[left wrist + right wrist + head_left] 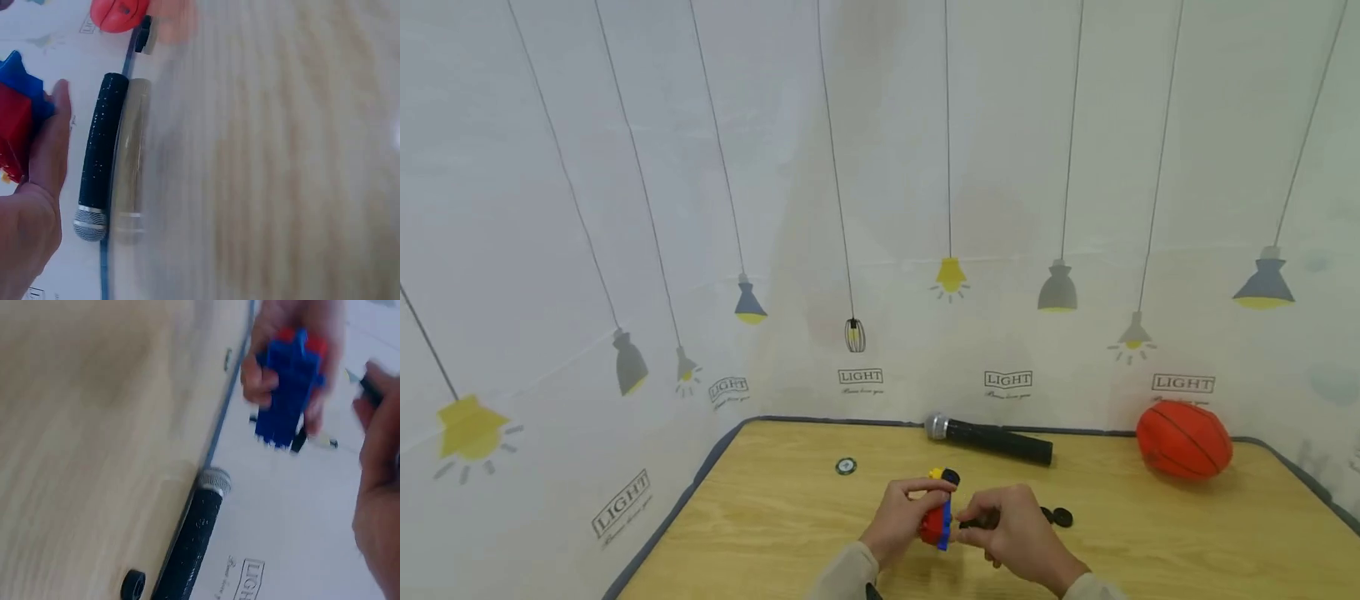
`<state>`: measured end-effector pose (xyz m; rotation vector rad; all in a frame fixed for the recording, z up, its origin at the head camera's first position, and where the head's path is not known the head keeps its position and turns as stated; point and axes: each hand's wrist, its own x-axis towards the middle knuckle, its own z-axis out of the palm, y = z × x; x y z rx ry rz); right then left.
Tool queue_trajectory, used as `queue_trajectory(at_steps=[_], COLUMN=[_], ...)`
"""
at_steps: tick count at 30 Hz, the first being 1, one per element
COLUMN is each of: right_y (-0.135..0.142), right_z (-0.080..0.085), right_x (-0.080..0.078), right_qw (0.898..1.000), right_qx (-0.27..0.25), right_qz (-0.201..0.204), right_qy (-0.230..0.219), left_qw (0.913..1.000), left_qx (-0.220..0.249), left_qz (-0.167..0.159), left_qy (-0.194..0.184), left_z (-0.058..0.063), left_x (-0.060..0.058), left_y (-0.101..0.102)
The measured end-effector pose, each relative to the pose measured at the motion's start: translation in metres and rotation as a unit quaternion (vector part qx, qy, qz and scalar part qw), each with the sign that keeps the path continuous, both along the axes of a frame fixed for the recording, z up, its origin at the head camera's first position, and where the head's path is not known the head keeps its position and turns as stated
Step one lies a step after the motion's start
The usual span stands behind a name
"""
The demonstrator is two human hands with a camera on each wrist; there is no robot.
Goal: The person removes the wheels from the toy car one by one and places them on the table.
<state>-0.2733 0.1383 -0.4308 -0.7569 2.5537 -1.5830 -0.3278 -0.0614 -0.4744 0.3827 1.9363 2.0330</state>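
My left hand (898, 517) grips a red and blue plastic toy vehicle (934, 527), lifted over the table. Its red body (14, 128) shows in the left wrist view. In the right wrist view its blue base (289, 394) faces the camera, with short pegs on its sides. A yellow part and a black wheel (951, 476) show at its far end, by the left fingertips. Close beside the blue base, my right hand (1021, 533) pinches a small black wheel (973, 524), partly hidden by the fingers.
Loose black wheels (1062, 517) lie on the wooden table (760, 517) right of the right hand. Behind the hands lies a black microphone (1000, 440). A red ball (1183, 440) sits at the back right, a round chip (846, 466) at the back left. White printed sheeting encloses the table.
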Motion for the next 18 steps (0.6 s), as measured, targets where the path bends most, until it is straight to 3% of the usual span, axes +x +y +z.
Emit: queue_trajectory(at_steps=[5, 10, 18], right_y=[0.019, 0.032, 0.061], right_z=[0.012, 0.013, 0.003], right_x=[-0.004, -0.009, -0.012], right_qw=[0.999, 0.999, 0.998], right_qx=[-0.025, -0.021, -0.007], right_qz=[-0.008, -0.01, -0.034], right_qy=[-0.026, -0.048, -0.054], left_qw=[0.9994, 0.9985, 0.9963], left_qx=[0.029, 0.04, 0.063], left_qz=[-0.02, -0.037, -0.057], left_qy=[-0.007, -0.003, -0.018], left_z=[0.008, 0.018, 0.009], left_x=[0.001, 0.003, 0.01], left_y=[0.003, 0.004, -0.002])
